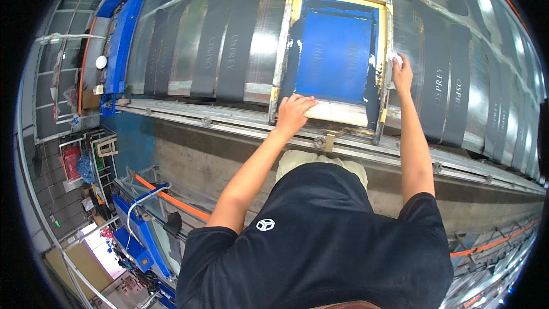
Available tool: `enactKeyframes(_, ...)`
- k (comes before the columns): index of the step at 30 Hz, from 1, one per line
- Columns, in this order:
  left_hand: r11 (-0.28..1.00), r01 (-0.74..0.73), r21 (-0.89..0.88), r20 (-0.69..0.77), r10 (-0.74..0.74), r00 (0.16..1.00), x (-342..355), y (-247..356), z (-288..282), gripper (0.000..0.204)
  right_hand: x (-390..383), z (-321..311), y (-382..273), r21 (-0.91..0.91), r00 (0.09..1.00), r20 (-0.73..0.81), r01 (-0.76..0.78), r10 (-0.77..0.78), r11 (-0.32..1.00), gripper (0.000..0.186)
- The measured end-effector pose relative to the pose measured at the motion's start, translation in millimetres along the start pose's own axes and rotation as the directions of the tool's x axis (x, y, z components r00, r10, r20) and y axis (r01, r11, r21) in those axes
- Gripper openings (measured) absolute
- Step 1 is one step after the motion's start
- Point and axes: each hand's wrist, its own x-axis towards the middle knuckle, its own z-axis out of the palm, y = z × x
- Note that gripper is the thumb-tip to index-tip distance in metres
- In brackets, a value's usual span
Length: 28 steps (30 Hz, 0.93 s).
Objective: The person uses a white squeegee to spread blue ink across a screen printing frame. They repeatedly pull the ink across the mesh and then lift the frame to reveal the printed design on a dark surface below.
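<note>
A screen-printing frame [388, 28] with a blue mesh [331, 51] and dark ink smears round its border lies over the long printing table in front of me. Along its near end rests a pale squeegee [340, 113]. My left hand [294, 113] is curled over the left end of that squeegee, at the frame's near left corner. At the frame's right side, my right hand [402, 74] is closed with thumb and fingertips against the outer edge, beside a small white piece. The fingers partly hide that piece.
Dark printed strips [437, 74] lie across the shiny table on both sides of the frame. A metal rail [217, 123] runs along the near edge, with a bracket [329, 141] below the frame. Blue machinery [123, 40] stands at the table's left end; an orange bar [171, 197] crosses behind me.
</note>
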Motion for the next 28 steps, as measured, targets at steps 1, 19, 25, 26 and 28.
enactKeyframes(1, 1.000, 0.010, 0.019, 0.013, -0.011, 1.000, -5, 0, -1, 0.044, 5, 5, -8, 0.018, 0.995, 0.056, -0.087, 0.086, 0.996, 0.032)
enactKeyframes(19, 0.991, 0.130, 0.012, 0.007, -0.130, 0.991, -91, -210, -146, 0.056, -94, 203, -225, 0.217, 0.994, -0.092, 0.083, -0.064, 0.973, 0.023)
enactKeyframes(25, 0.993, 0.116, 0.030, 0.088, -0.118, 0.989, -106, -309, -204, 0.049, -134, 297, -274, 0.215, 0.988, -0.136, 0.098, -0.070, 0.972, 0.021)
enactKeyframes(26, 0.992, 0.124, 0.038, 0.094, -0.127, 0.987, -110, -322, -209, 0.049, -140, 308, -284, 0.213, 0.994, -0.101, 0.052, -0.031, 0.976, 0.021)
enactKeyframes(28, 0.991, 0.131, 0.040, 0.123, -0.135, 0.983, -114, -344, -215, 0.049, -145, 323, -296, 0.191, 0.997, -0.069, 0.028, -0.015, 0.981, 0.023)
